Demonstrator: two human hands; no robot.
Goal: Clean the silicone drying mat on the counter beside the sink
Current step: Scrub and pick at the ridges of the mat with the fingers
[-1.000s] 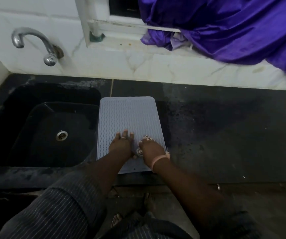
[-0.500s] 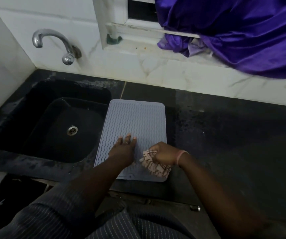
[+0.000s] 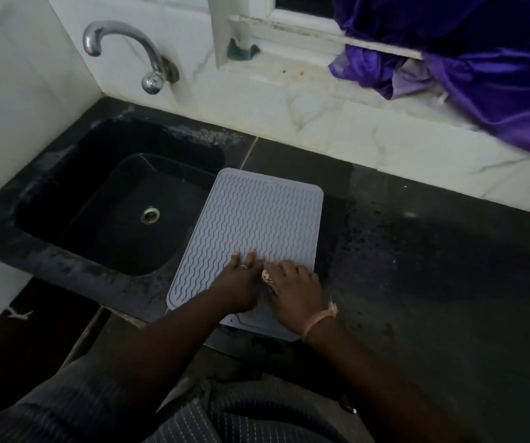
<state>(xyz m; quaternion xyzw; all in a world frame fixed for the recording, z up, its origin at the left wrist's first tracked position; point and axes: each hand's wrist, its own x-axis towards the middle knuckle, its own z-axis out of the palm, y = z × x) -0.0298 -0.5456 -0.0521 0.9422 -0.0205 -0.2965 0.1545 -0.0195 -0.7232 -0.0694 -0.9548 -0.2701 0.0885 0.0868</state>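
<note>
A grey silicone drying mat [image 3: 257, 215] with wavy ridges lies on the black counter, its left edge at the sink rim. My left hand [image 3: 239, 282] lies flat on the mat's near half, fingers straight, a ring on one finger. Just to its right, my right hand [image 3: 294, 292] covers a checked cloth [image 3: 267, 277] and presses it on the mat; only a small corner of the cloth shows between the two hands.
A black sink [image 3: 123, 206] with a steel drain sits left of the mat, a chrome tap [image 3: 136, 55] on the wall above it. Purple fabric [image 3: 481, 59] hangs from the window sill at the back right. The dark counter [image 3: 433, 266] stretches to the right.
My right hand has slid the cloth up and left, close to my left hand, and now covers most of it. The camera view has shifted, so the mat appears further right.
</note>
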